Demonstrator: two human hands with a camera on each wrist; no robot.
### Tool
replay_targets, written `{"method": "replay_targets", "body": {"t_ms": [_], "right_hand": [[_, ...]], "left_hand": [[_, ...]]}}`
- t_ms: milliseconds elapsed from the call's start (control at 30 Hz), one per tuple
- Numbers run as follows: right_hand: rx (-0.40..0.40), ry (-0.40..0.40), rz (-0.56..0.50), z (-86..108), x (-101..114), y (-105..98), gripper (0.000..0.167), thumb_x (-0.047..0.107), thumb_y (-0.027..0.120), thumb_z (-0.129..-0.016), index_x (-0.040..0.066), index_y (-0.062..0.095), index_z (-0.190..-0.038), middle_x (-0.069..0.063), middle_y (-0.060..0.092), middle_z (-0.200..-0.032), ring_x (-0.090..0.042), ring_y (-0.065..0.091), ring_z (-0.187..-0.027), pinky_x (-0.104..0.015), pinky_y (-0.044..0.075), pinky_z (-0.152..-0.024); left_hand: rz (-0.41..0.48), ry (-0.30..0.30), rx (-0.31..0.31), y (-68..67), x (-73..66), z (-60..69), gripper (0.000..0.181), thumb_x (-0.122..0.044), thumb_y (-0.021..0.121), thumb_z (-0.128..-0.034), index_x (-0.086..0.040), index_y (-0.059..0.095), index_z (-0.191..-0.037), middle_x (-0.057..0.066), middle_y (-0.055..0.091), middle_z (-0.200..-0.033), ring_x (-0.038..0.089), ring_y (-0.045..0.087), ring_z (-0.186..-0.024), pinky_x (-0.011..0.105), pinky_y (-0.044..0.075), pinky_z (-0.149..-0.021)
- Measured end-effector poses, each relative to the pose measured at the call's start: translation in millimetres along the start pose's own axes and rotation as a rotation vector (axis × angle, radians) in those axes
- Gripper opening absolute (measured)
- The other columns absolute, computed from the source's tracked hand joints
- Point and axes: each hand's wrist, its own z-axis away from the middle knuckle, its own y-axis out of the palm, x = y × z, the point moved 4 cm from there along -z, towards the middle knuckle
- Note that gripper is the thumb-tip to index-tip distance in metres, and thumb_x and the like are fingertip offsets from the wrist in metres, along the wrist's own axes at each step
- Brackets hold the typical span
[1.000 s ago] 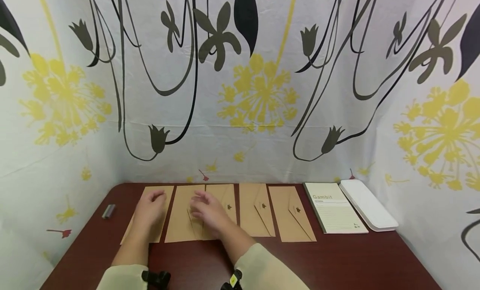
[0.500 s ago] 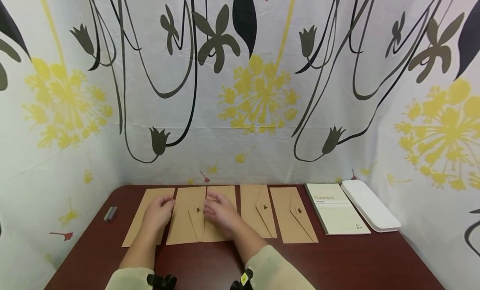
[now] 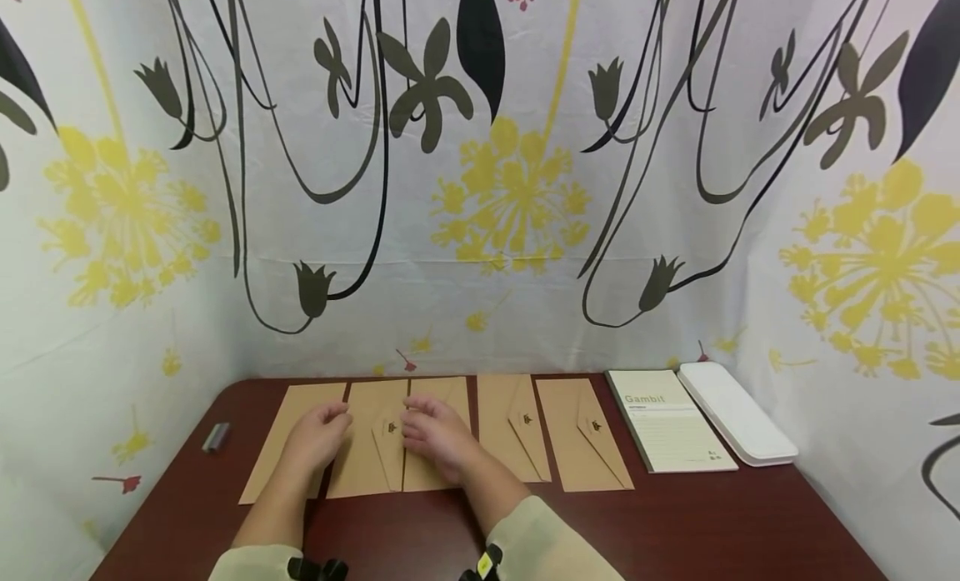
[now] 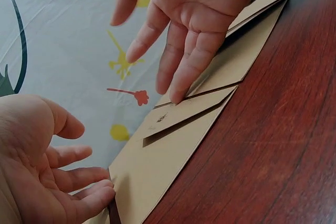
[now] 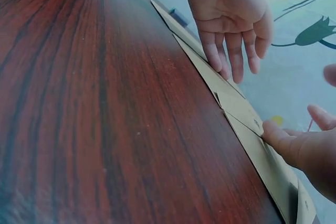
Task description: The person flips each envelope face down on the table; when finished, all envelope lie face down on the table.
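Fingers (image 4: pixel 191 64) loosely spread, my left hand (image 3: pixel 318 438) and right hand (image 3: pixel 441 439) rested at opposite edges of the second envelope (image 3: pixel 371 443) from the left.

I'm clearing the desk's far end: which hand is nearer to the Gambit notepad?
The right hand. It is left of the Gambit notepad, with the two rightmost envelopes between them; the left hand is farther left, beyond the right hand.

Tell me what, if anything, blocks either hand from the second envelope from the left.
Nothing visible blocks them. The left hand is by the left edge of the second envelope, the right hand by its right edge.
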Motion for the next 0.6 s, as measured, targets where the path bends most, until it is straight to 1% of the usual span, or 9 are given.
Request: {"method": "replay_targets", "body": {"t_ms": [100,167,267,333,433,533,600], "right_hand": [[-0.001,-0.015,-0.008,-0.4,-0.9,0.9,0.057,0.012,0.064,-0.104,-0.008,0.046,-0.154,-0.032,0.045,-0.159,-0.047,0.054,-0.144,-0.052,0.051,-0.118],[-0.017,-0.026,-0.021,-1.0,-2.0,0.3,0.056,0.009,0.065,-0.104,-0.008,0.047,-0.154,-0.032,0.047,-0.157,-0.044,0.059,-0.139,-0.049,0.053,-0.116],[-0.048,-0.04,-0.045,-2.7,-3.7,-2.5,0.055,0.006,0.065,-0.103,-0.008,0.048,-0.154,-0.03,0.051,-0.154,-0.034,0.067,-0.126,-0.043,0.058,-0.11],[-0.063,-0.048,-0.062,-3.5,-3.7,-4.3,0.056,0.004,0.066,-0.102,-0.007,0.049,-0.154,-0.029,0.054,-0.153,-0.026,0.069,-0.118,-0.039,0.06,-0.106],[-0.047,-0.058,-0.06,-4.7,-3.1,-5.1,0.057,0.003,0.068,-0.101,-0.005,0.049,-0.154,-0.027,0.056,-0.153,-0.02,0.069,-0.115,-0.033,0.061,-0.1],[-0.027,-0.061,-0.042,-5.9,-4.1,-4.9,0.059,0.002,0.069,-0.1,-0.003,0.05,-0.155,-0.024,0.056,-0.156,-0.018,0.069,-0.114,-0.028,0.06,-0.094],[-0.021,-0.061,-0.035,-6.2,-4.9,-4.8,0.061,0.001,0.069,-0.099,0.0,0.049,-0.157,-0.022,0.054,-0.159,-0.016,0.068,-0.11,-0.027,0.06,-0.09]], "left_hand": [[-0.014,0.011,0.003,-1.0,-0.8,1.7,0.054,-0.032,0.049,-0.1104,-0.001,0.054,-0.154,0.027,0.052,-0.16,0.049,0.049,-0.147,0.064,0.044,-0.118],[-0.019,0.018,0.003,-1.8,-0.5,2.7,0.053,-0.031,0.05,-0.1103,-0.001,0.054,-0.154,0.027,0.052,-0.16,0.05,0.048,-0.147,0.064,0.044,-0.118],[-0.007,0.032,0.015,-1.6,0.3,3.6,0.052,-0.03,0.052,-0.11,-0.001,0.055,-0.153,0.027,0.054,-0.159,0.049,0.05,-0.146,0.062,0.048,-0.115],[0.01,0.044,0.029,-0.2,0.3,3.4,0.052,-0.029,0.054,-0.109,-0.001,0.055,-0.153,0.026,0.055,-0.158,0.048,0.051,-0.146,0.06,0.049,-0.114],[0.036,0.046,0.041,4.6,0.3,2.0,0.053,-0.026,0.055,-0.1062,-0.003,0.056,-0.153,0.024,0.057,-0.157,0.045,0.053,-0.145,0.058,0.051,-0.112],[0.068,0.039,0.046,10.6,-2.3,1.9,0.054,-0.025,0.059,-0.1031,-0.004,0.057,-0.153,0.023,0.058,-0.156,0.042,0.054,-0.144,0.057,0.05,-0.113],[0.087,0.035,0.048,14.2,-5.2,2.7,0.054,-0.026,0.061,-0.1021,-0.005,0.058,-0.152,0.022,0.058,-0.156,0.041,0.054,-0.144,0.058,0.048,-0.115]]}}
